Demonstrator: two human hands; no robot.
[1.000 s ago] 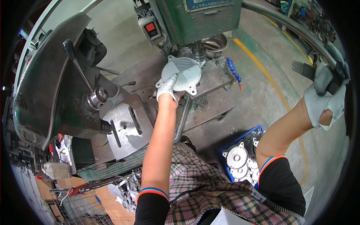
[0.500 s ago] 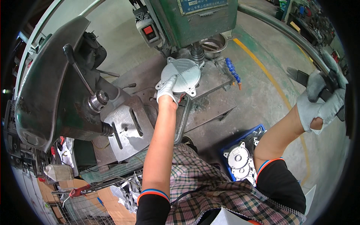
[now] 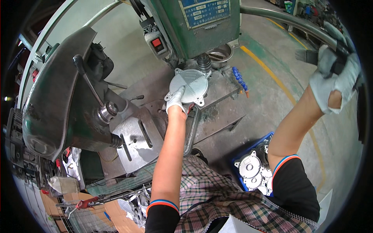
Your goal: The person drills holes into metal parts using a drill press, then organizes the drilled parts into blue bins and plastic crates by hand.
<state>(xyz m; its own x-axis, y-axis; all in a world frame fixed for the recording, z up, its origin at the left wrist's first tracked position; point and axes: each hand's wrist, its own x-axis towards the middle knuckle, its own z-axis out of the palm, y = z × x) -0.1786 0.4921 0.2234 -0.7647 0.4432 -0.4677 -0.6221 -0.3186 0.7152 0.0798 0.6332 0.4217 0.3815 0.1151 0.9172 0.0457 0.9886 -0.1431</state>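
Observation:
Under the spindle (image 3: 203, 62) of a green drill press (image 3: 206, 40) lies a round, ribbed silver metal cover (image 3: 190, 86) with lugs around its rim. My left hand (image 3: 177, 100), in a pale glove with bare wrist, is closed on its near edge, thumb on top; the fingers beneath are hidden. At far right my gloved right hand (image 3: 336, 77) is closed around the end of the press's long metal lever (image 3: 287, 20). A flat brush (image 3: 307, 56) with dark bristles juts leftward from that same hand. Part of the right-hand grip is lost at the dark picture rim.
A second drill press (image 3: 58, 105) stands at left, with a slotted table (image 3: 139, 141). A blue crate (image 3: 237, 171) of metal castings (image 3: 249, 166) sits on the floor at right. Behind the spindle is a metal bowl (image 3: 229, 58); a blue segmented hose (image 3: 239, 77) stands beside the table.
My right hand has moved up and away with the lever end, the brush still in it. My left hand stays on the cover. The whole view has shifted slightly.

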